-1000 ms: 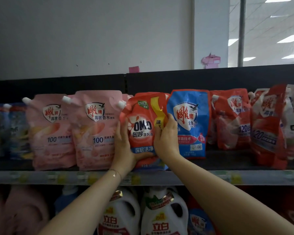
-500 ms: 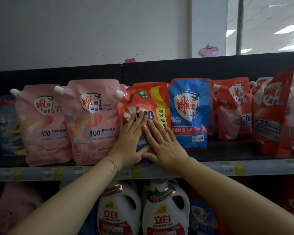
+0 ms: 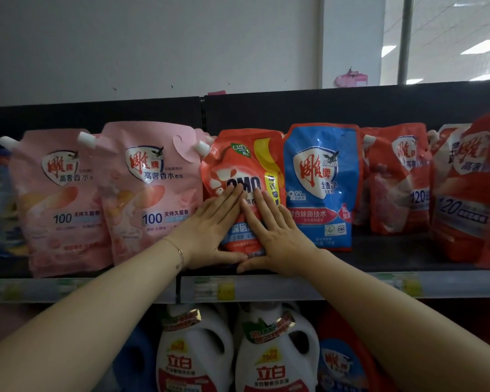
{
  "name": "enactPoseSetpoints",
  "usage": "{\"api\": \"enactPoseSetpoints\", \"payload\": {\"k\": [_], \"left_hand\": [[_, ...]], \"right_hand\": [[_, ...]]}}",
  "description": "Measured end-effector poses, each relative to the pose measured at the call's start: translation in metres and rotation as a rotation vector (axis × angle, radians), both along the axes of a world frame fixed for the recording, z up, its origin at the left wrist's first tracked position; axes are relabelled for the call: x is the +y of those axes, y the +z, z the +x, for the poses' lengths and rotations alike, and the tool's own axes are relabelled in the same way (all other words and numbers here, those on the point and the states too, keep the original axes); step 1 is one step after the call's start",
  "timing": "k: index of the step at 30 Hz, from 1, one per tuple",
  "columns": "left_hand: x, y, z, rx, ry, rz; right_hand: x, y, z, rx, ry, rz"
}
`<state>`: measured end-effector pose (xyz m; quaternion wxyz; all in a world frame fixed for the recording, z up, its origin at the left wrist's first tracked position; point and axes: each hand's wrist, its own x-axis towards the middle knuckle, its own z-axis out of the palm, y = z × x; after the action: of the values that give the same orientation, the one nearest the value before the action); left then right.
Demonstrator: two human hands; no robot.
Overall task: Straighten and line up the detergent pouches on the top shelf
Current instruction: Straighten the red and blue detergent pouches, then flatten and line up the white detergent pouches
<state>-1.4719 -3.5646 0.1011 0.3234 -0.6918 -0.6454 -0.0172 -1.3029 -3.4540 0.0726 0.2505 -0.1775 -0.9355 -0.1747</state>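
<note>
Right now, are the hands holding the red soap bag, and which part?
Nothing is held. The left hand and right hand lie flat, fingers straight, pressing the lower front of the red plastic OMO detergent pouch.

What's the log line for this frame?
step: pressing | left hand: flat on OMO pouch | right hand: flat on same
</note>
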Motion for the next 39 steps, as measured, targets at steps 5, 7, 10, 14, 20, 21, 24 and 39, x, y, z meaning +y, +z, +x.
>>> {"api": "enactPoseSetpoints", "payload": {"k": [5,7,10,14,20,21,24,39], "left_hand": [[0.015,-0.003,-0.018,0.14,0.001,0.117],[0.021,-0.008,-0.021,0.155,0.046,0.146],[0.031,-0.013,-0.022,0.183,0.1,0.187],[0.032,-0.014,-0.023,0.253,0.179,0.185],[0.015,-0.01,-0.021,0.246,0.02,0.139],[0.013,-0.011,-0.018,0.244,0.015,0.149],[0.006,-0.018,-0.007,0.188,0.008,0.201],[0.001,-0.017,0.057,0.09,-0.028,0.51]], "right_hand": [[0.009,0.0,-0.013,-0.019,0.001,-0.04],[0.014,0.0,-0.017,-0.039,-0.014,-0.058],[0.021,0.001,-0.022,-0.084,-0.048,-0.076],[0.019,0.007,-0.022,-0.118,-0.028,-0.158],[0.003,0.01,0.001,-0.169,0.022,-0.149],[0.001,0.009,0.004,-0.183,0.018,-0.122],[-0.008,0.009,0.013,-0.156,0.047,-0.092],[-0.016,0.021,0.04,0.244,0.194,0.02]]}}
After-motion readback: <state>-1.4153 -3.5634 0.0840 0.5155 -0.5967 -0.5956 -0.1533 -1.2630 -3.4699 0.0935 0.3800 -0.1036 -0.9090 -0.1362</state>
